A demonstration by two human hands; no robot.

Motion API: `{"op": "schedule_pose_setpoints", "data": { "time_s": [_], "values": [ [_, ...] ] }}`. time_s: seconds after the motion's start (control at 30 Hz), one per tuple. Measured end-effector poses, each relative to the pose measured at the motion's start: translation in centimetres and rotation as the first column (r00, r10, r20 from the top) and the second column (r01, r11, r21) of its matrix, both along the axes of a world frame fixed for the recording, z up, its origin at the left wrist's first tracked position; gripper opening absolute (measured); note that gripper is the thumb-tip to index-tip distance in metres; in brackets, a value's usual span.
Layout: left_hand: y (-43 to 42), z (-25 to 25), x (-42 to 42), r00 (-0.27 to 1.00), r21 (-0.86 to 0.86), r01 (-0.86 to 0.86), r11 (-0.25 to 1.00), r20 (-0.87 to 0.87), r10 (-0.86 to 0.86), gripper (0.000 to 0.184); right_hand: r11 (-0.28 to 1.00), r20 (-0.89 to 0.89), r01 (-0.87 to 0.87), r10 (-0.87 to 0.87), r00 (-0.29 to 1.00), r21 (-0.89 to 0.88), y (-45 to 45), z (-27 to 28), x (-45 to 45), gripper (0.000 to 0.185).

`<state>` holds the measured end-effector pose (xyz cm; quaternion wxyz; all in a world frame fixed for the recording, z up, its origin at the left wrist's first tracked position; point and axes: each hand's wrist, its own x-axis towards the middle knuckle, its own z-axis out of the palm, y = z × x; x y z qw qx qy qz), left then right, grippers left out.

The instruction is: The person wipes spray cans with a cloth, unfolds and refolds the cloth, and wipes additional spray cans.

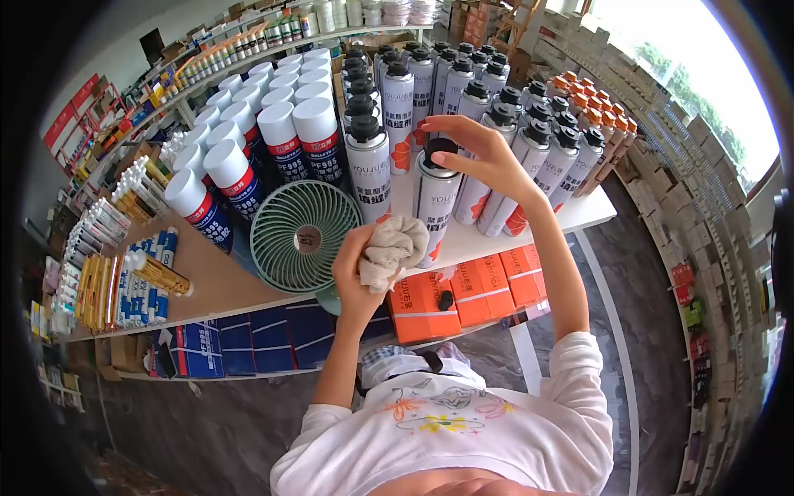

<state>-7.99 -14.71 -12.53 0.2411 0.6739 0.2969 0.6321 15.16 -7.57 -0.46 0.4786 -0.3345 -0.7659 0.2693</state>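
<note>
My left hand [351,269] is closed round a crumpled beige cloth [395,248], just right of a round green fan [304,236]. Under my right hand [480,153] stands a white spray can [435,202] with a black top, at the front edge of the table. The thumb and fingers of that hand curve round the black top of this can. Rows of similar black-topped cans [397,116] stand behind and to the right. Left of them are blue cans with white caps [314,132].
Orange-capped cans [591,107] fill the table's right end. Markers and tubes [136,281] lie at the left on the tabletop [217,289]. Orange boxes [480,289] and blue boxes [240,339] are stacked beneath. Stocked shelves [190,91] curve round behind.
</note>
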Motion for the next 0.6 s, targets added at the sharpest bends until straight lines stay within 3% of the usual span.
{"op": "schedule_pose_setpoints", "data": {
  "time_s": [0.03, 0.1, 0.13, 0.2, 0.27, 0.37, 0.43, 0.5, 0.6],
  "values": [
    [0.2, 0.7, 0.5, 0.998, 0.061, -0.055, 0.997, -0.027, 0.056, 0.048, 1.000, 0.004, -0.004, 0.004, 1.000, -0.003, 0.4, 0.1, -0.1, 0.038],
    [1.4, 3.0, 1.6, 0.958, 0.391, -0.184, 0.902, -0.134, 0.253, 0.046, 0.997, 0.270, 0.042, -0.022, 0.963, -0.069, 0.8, 0.1, -0.5, 0.033],
    [2.1, 3.7, 2.1, 0.958, 0.390, -0.185, 0.902, -0.134, 0.255, 0.046, 0.996, 0.256, 0.059, -0.041, 0.966, -0.064, 0.9, 0.0, -0.6, 0.025],
    [3.1, 4.5, 3.2, 0.923, 0.558, -0.177, 0.811, -0.191, 0.333, 0.043, 0.998, 0.232, 0.058, -0.056, 0.971, -0.002, 0.9, -0.5, -0.7, 0.024],
    [4.0, 2.1, 4.1, 0.914, 0.507, -0.135, 0.851, -0.267, 0.305, 0.042, 0.992, 0.197, 0.065, -0.086, 0.977, 0.109, 1.7, -1.2, -0.6, 0.021],
    [4.1, -5.4, 4.6, 0.929, 0.424, -0.132, 0.896, -0.261, 0.261, 0.039, 0.982, 0.181, 0.113, -0.140, 0.973, 0.151, 1.9, -1.2, -0.2, 0.020],
    [4.8, -5.2, 4.7, 0.936, 0.365, -0.134, 0.921, -0.259, 0.239, 0.037, 0.954, 0.189, 0.169, -0.218, 0.957, 0.246, 2.0, -1.4, -0.9, 0.020],
    [3.8, -5.2, 4.3, 0.925, 0.361, -0.164, 0.918, -0.267, 0.271, 0.034, 0.966, 0.183, 0.150, -0.190, 0.965, 0.210, 1.7, -1.2, -1.5, 0.021],
    [4.3, -0.3, 4.4, 0.930, 0.440, -0.207, 0.874, -0.190, 0.316, 0.034, 0.957, 0.178, 0.185, -0.226, 0.958, 0.223, 1.1, -1.3, -2.0, 0.021]
  ]
}}
